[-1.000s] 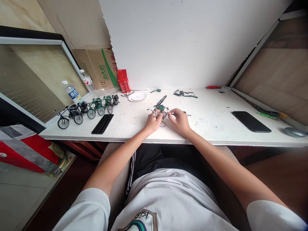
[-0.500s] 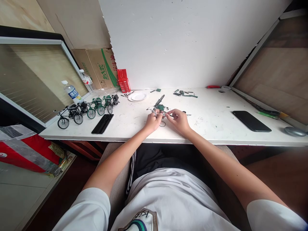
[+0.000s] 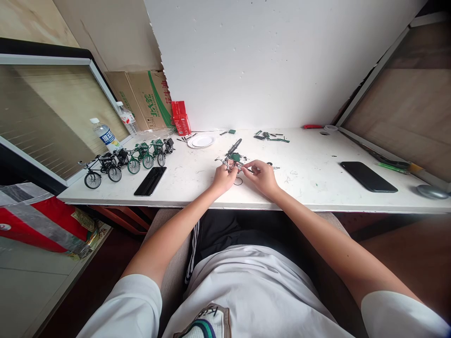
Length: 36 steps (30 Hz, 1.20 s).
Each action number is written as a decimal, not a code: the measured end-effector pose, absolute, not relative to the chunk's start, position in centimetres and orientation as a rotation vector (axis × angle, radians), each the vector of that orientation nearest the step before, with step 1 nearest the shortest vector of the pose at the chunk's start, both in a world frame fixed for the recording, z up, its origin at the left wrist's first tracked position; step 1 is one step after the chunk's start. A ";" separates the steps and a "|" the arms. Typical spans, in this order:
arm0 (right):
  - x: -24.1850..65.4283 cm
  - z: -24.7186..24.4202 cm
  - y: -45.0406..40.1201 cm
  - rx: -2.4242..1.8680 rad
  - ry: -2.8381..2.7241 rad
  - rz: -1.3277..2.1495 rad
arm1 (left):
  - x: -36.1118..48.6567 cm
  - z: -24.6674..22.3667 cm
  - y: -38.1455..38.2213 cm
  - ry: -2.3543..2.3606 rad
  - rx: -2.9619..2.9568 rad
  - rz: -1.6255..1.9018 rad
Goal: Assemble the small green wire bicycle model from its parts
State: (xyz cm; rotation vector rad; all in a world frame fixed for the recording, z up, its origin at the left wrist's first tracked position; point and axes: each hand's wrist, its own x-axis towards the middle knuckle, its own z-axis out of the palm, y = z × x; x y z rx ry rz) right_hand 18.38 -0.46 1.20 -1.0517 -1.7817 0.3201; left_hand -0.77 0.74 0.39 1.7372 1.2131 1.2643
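My left hand (image 3: 224, 177) is closed on a partly built model bicycle (image 3: 222, 162), with handlebar-like metal parts sticking out past the fingers. My right hand (image 3: 261, 174) pinches something small and thin against the model's right side; the fingers hide most of it. Just behind the hands lie a small green piece (image 3: 235, 157) and a dark long part (image 3: 234, 146). A thin dark ring (image 3: 238, 181) rests on the white table (image 3: 197, 188) between my wrists.
Several finished model bicycles (image 3: 102, 166) stand at the left beside a phone (image 3: 150, 181) and bottles (image 3: 105, 134). White plates (image 3: 200, 141) and loose green parts (image 3: 271, 136) lie toward the back. Another phone (image 3: 368, 177) and a computer mouse (image 3: 432, 191) are at the right.
Both hands stay almost in place. The fingers of my right hand shift slightly at the model; otherwise the table looks the same.
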 end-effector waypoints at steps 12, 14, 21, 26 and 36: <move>18.3 1.5 -0.2 -1.164 -1.811 0.439 | -0.6 0.1 0.9 1.195 1.765 1.233; 18.2 1.5 -0.3 -1.218 -1.852 0.394 | -0.6 0.1 0.9 1.209 1.772 1.240; 18.1 1.4 -0.3 -1.281 -1.883 0.265 | -0.7 0.0 1.0 1.233 1.786 1.188; 18.3 1.2 -0.1 -1.256 -1.884 0.301 | -0.8 -0.1 1.1 1.246 1.794 1.169; 18.3 1.0 -0.1 -1.215 -1.911 0.301 | -0.8 -0.2 1.2 1.243 1.799 1.160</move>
